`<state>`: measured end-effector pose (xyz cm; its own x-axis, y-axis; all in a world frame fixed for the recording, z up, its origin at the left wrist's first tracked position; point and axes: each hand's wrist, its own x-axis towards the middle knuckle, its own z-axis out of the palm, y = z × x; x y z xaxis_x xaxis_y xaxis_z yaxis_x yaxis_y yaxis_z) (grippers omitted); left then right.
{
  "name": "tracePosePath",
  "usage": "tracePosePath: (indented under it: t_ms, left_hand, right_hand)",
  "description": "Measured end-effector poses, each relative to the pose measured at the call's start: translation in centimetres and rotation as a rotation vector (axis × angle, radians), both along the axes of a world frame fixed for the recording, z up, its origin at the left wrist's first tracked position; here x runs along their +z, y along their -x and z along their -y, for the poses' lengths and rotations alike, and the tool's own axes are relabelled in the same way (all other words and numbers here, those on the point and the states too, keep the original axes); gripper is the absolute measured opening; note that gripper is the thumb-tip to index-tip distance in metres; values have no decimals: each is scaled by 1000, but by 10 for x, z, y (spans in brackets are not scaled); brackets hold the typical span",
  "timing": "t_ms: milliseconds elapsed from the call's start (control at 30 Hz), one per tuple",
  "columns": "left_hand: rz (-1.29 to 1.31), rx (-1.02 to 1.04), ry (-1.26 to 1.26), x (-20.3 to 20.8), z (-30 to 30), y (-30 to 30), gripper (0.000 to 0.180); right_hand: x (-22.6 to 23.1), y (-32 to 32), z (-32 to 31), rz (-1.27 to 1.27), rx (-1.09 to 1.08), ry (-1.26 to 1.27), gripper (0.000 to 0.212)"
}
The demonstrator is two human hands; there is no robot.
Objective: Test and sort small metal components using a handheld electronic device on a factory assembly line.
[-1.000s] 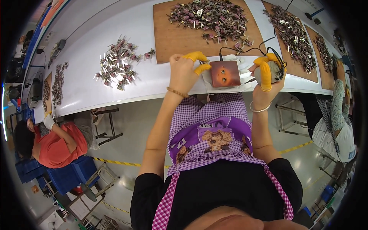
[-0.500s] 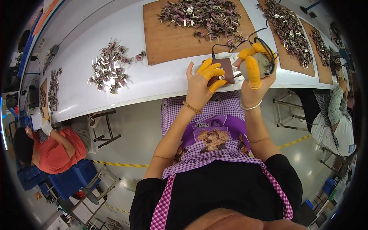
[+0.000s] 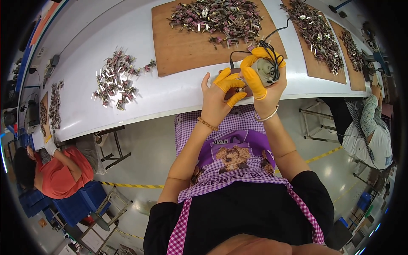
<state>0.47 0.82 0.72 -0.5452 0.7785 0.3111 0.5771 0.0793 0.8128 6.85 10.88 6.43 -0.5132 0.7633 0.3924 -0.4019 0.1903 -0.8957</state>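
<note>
Left hand, seen from the head camera, has its thumb and fingers bent toward each other over a reddish-brown box. Between the tips is a small shiny part, but I cannot tell if they squeeze it or just stand around it. Yellow covers are on the thumb and some fingers of both hands. Right hand is wrapped around a round grey thing with a black cord looped by it, just to the right of the box. Bead bracelet on the left wrist, shiny bangle on the right one. The box is at the near edge of the white bench. Behind it lies a brown board with a big heap of small metal and purple parts on it. Off to the left, a smaller heap sits right on the bench, and one little part lies between that heap and the board. More boards with parts are on the right. A checked purple apron covers the person's lap. Someone in a red shirt sits far left, and another person sits far right.
</note>
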Motion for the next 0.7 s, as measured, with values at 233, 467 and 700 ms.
tracePosePath:
  t_ms: [233, 467, 700]
  left_hand:
    - [-14, 5, -4, -4, 0, 0, 30]
    - [-85, 2, 1, -10, 1, 2, 31]
    - [109, 7, 65, 4, 12, 10, 29]
  right_hand:
    - [4, -2, 4, 82, -36, -289, 47]
    - [-3, 0, 8, 68, -18, -408, 48]
    - [3, 3, 10, -86, -45, -137, 42]
